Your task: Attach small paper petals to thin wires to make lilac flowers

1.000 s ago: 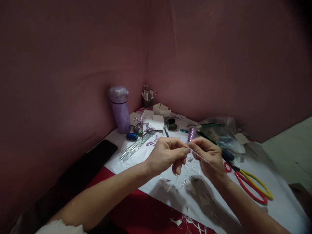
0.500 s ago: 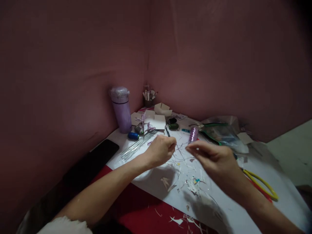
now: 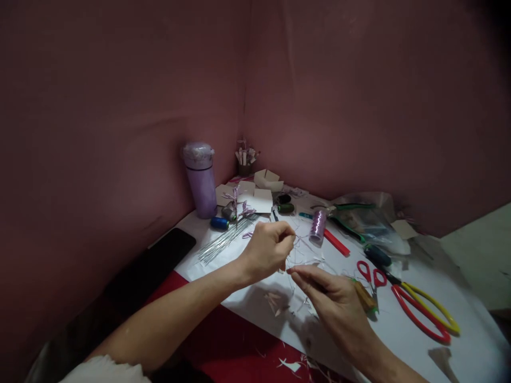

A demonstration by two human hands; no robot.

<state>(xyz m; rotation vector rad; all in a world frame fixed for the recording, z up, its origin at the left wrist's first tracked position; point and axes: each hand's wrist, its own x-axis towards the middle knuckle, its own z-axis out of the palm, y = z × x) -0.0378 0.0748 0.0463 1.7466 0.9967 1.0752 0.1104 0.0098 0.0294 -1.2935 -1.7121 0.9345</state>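
My left hand [image 3: 269, 250] is closed in a pinch above the white sheet [image 3: 255, 316]; what it holds is too small to name. Just below and right of it, my right hand [image 3: 329, 292] pinches with thumb and forefinger near the left fingers, on something too fine to make out. A purple thread spool [image 3: 318, 227] stands beyond the right hand. Thin silvery wires [image 3: 223, 242] lie left of the left hand, beside a blue spool [image 3: 219, 223]. Purple looped pieces [image 3: 246, 208] rest behind them.
Red-handled scissors [image 3: 378, 276], pliers with red and yellow handles [image 3: 429, 314] and a red strip [image 3: 336, 242] lie at the right. A purple bottle [image 3: 202, 186] stands at the back left, near a black phone-like slab [image 3: 171, 247]. Paper scraps [image 3: 290, 365] litter the front.
My right hand has moved down and left, close under my left hand, uncovering the scissors and red strip. My left hand has shifted slightly right.
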